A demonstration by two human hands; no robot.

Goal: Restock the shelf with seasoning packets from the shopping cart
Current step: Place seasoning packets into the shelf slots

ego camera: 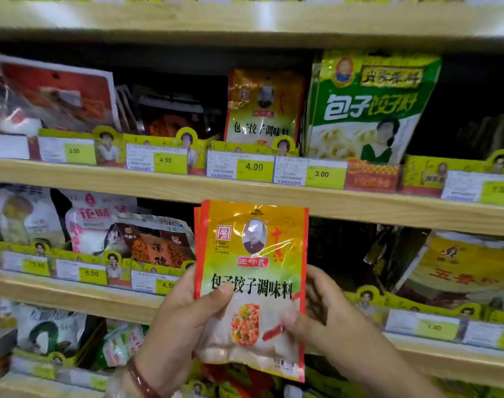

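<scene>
Held upright before me, below the wooden shelf: an orange-yellow seasoning packet, red-edged, portrait on front, reading "包子饺子调味料". Left hand and right hand pinch its lower sides, fingers clamped on it. Matching shelved packet stands above price tag "4.00".

Yellow-and-red glossy plastic-film seasoning packet, its surface creased and catching glare. Pale, matt wooden shelf board, grain faintly visible. Large green-and-white shiny plastic pouch standing on it. White-and-yellow-green paper price label (seated in a printed yellow holder strip). Dark red, smooth beaded bracelet at the wrist.
</scene>
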